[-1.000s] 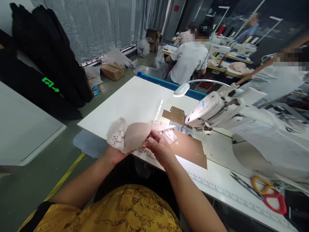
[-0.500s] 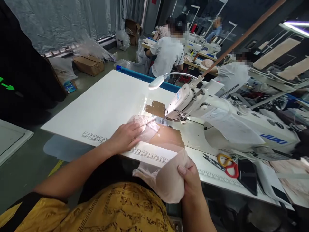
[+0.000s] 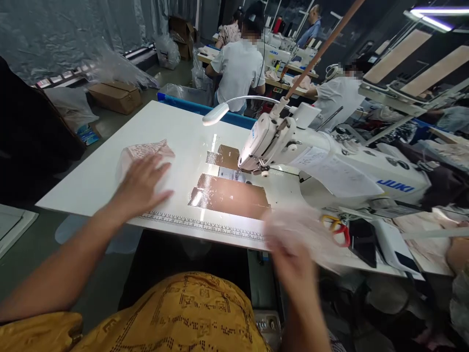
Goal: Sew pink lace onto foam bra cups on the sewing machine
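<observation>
I read this as garment sewing factory floor. JUKI industrial sewing machine (image 3: 330,166) set into white surface (image 3: 110,166); gooseneck lamp (image 3: 216,113) over needle; printed ruler scale (image 3: 205,226) along near edge; scissors (image 3: 335,230) beside machine; pink lace piece (image 3: 146,148) on surface. Behind, I see co-workers (image 3: 238,63) seated at rows of like machines. Cardboard boxes (image 3: 113,95) and plastic bags (image 3: 166,49) on concrete floor (image 3: 44,264); plastic sheeting (image 3: 54,34) along wall.
</observation>
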Available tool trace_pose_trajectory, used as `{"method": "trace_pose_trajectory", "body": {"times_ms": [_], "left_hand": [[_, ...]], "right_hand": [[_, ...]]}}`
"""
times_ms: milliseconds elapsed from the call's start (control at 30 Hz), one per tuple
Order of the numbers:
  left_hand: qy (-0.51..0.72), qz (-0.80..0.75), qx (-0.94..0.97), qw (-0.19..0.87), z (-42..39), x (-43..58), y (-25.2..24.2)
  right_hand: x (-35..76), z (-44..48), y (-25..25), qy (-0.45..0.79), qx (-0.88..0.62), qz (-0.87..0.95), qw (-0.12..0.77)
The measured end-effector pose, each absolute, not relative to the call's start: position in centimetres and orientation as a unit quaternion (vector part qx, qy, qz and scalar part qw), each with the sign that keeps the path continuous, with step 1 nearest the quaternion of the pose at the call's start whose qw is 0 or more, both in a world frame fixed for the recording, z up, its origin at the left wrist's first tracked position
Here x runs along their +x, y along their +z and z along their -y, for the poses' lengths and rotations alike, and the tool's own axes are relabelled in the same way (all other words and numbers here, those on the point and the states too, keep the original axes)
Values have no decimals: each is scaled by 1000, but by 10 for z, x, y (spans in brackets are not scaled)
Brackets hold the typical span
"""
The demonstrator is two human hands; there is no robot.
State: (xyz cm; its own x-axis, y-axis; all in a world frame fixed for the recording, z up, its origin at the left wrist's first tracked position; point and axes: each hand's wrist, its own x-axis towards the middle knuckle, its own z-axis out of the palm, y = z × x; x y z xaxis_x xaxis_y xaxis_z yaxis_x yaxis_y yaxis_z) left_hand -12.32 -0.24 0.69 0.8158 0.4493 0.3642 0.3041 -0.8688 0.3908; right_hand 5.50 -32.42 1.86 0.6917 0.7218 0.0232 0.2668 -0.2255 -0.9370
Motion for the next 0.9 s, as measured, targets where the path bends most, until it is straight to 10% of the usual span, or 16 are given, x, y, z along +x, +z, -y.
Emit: {"method": "trace_pose_trajectory", "body": {"times_ms": [167,467,667,900], "left_hand": [[-3,65,890,450,88,-115,28],[65,-206,820,531,80,-151,4],[-14,80,672,736,104,-130,19],[41,-24,779,626,95,-108,6]], "right_hand": [[23,269,16,322,-638,560,419],[51,285,39,18,-688,435,581],[41,264,12,512,-554,420,505],[36,262,-3,585,-473,360,552]]}}
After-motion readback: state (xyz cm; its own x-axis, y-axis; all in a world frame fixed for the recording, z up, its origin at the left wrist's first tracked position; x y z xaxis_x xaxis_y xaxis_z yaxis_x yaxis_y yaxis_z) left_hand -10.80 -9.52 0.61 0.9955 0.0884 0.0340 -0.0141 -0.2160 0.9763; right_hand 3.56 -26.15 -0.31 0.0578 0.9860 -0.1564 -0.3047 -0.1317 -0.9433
